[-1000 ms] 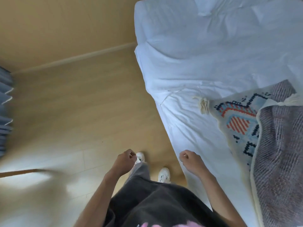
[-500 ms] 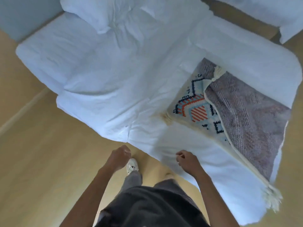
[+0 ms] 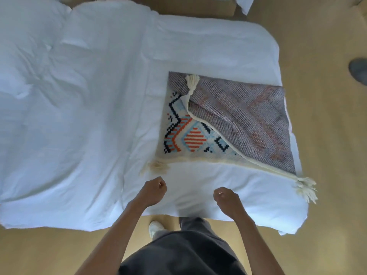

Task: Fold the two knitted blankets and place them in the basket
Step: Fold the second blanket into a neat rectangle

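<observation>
A knitted blanket (image 3: 188,137) with a blue, orange and black pattern lies on the right part of the white bed (image 3: 79,116). One corner is folded over it, showing the grey-purple underside (image 3: 248,116). Cream tassels (image 3: 192,81) hang at its corners. My left hand (image 3: 153,192) and my right hand (image 3: 226,198) hover over the bed's near edge, just short of the blanket. Both have curled fingers and hold nothing. No basket and no second blanket are in view.
The bed is covered with a rumpled white duvet (image 3: 59,86). A wooden floor (image 3: 327,135) runs around it. A dark round object (image 3: 359,72) sits on the floor at the far right. My legs and a white shoe (image 3: 155,228) stand at the bed's near side.
The view has swung from the floor beside the bed to the bed itself, and the blanket is now straight ahead. Both hands have risen over the bed's edge, still curled.
</observation>
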Tool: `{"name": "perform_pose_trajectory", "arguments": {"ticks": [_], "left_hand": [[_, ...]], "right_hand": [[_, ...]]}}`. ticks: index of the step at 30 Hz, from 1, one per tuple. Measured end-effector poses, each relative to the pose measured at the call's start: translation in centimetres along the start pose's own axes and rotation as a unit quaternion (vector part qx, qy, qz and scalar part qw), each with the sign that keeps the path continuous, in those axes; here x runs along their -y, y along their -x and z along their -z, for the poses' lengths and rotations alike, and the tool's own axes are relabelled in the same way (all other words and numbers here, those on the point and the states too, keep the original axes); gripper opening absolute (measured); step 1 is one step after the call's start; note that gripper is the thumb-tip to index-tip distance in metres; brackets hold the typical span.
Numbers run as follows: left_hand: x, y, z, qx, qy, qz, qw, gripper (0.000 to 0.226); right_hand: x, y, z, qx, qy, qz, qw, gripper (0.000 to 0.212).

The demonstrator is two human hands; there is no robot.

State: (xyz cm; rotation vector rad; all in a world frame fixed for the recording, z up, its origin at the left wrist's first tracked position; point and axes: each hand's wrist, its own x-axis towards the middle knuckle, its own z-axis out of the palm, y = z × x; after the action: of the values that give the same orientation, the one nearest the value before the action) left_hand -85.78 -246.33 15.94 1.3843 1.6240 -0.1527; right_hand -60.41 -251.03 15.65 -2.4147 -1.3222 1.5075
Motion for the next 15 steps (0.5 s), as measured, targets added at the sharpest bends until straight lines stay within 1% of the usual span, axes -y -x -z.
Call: {"name": "perform_pose_trajectory", "arguments": {"ticks": [6,10,13,15], "left_hand": [[-6.1,-4.9,0.9,0.004,-0.041,-0.021,0.999,0.02],[-8.4,-7.7,1.6,0.028,-0.057,-0.031,0.998,0.01],[-10.3,-10.9,2.8,0.021,-0.086,-0.048,0.995,0.014],[-11.5,-13.9,3.6,0.003,-0.117,-0.074,0.99,0.015]], "right_hand": [[1.4,-5.8,4.1,-0.001,-0.021,0.008,1.0,0.025],[2.8,-8.9,6.0,0.005,-0.011,0.043,0.999,0.025],[3.8,-11.3,7.0,-0.002,-0.005,0.053,0.999,0.028],[4.3,-13.3,7.5,-0.01,0.005,0.061,0.998,0.028]]}}
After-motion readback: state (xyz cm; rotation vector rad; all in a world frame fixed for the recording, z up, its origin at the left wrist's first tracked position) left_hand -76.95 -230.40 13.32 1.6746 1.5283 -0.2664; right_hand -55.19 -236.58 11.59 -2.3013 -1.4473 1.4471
